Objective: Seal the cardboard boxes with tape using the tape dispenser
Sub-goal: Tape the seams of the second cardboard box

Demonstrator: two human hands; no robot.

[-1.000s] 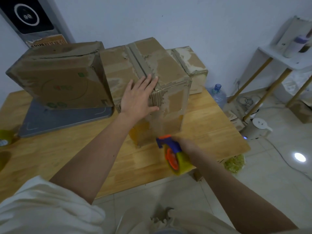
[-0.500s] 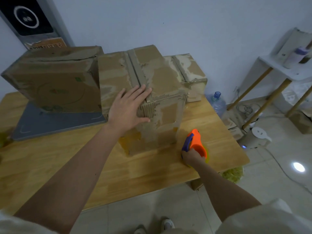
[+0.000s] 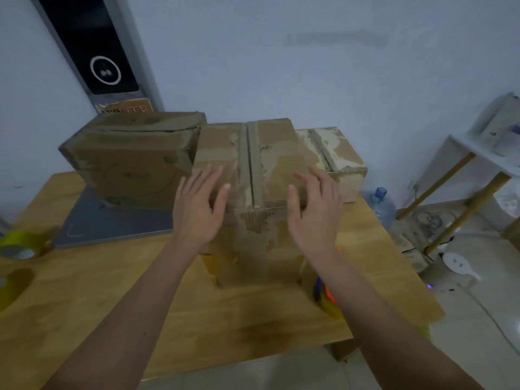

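Observation:
A tall worn cardboard box stands mid-table, a strip of tape running along its top seam and down its front. My left hand lies flat with spread fingers at the box's near left top corner. At the near right top corner my right hand is spread the same way, holding nothing. The orange and blue tape dispenser with its yellow roll lies on the table right of the box, partly hidden under my right forearm.
A wider cardboard box sits on a grey slab at the left. A smaller box stands behind on the right. Yellow tape rolls lie at the wooden table's left edge. A water bottle and white stand are on the right.
My right hand has set the tape dispenser down on the table and risen to the box's top right corner. My left hand has shifted a little left on the box top.

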